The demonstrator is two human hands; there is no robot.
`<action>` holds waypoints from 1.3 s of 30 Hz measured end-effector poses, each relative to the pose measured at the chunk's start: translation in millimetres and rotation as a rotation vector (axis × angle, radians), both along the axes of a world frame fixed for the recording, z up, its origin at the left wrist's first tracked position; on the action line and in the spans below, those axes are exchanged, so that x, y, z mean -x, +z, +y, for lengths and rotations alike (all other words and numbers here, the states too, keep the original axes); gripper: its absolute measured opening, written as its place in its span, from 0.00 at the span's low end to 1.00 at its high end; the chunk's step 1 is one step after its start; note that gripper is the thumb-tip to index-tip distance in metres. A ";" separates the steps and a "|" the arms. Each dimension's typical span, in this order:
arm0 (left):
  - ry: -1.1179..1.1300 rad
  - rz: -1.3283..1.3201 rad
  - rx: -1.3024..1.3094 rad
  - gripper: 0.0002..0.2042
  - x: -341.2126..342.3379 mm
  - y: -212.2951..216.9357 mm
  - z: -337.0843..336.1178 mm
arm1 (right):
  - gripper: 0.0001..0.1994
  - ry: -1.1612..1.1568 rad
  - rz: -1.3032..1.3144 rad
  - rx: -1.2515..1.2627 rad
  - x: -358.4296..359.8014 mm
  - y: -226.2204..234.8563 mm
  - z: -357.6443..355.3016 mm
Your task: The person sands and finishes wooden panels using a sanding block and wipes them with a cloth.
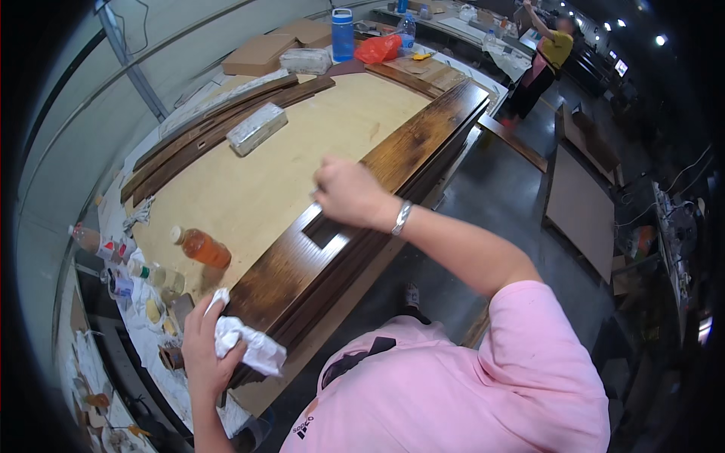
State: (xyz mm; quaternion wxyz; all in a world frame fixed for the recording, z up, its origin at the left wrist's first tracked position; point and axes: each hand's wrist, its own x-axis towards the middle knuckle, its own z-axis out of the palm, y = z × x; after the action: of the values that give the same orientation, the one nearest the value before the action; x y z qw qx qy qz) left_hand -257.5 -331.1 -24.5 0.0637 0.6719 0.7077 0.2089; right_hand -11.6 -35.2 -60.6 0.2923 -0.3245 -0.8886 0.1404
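A long, glossy dark-brown wooden board (pixel 276 275) lies diagonally along the near edge of the table. It has a rectangular cut-out near its middle. My right hand (pixel 349 195) is closed just above the board beside that cut-out, and what its fingers hold, if anything, is hidden. At the board's near-left end, my left hand (pixel 205 349) grips a crumpled white cloth (pixel 248 346). Part of the cloth pokes up between thumb and fingers. Close to that hand, a bottle of amber liquid (pixel 205 248) stands on the table.
A wrapped block (pixel 257 129) sits on the tabletop (pixel 332 128), before several dark wood strips (pixel 181 155). Bottles and cups crowd the left edge. At the back are cardboard (pixel 260 54), a blue bottle (pixel 342 36) and a red bag (pixel 377 50). Another person (pixel 545 64) stands far right.
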 end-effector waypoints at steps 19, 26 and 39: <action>0.462 -0.117 -0.006 0.16 -101.9 -10.4 128.6 | 0.09 -0.346 -0.182 -0.030 -262.2 25.2 326.8; 0.484 -0.087 0.006 0.19 -88.3 -23.5 120.0 | 0.10 0.164 -0.084 0.053 -240.9 16.3 289.1; 0.533 -0.053 -0.032 0.19 -85.0 -28.7 115.0 | 0.12 0.015 0.050 0.182 -327.4 4.0 412.8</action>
State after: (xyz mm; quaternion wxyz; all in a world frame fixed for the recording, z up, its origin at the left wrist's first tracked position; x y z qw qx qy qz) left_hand -172.5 -216.1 -53.3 0.0144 0.4571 0.8543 0.2472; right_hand 315.8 377.7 -56.6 0.2825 -0.3394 -0.8671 0.2305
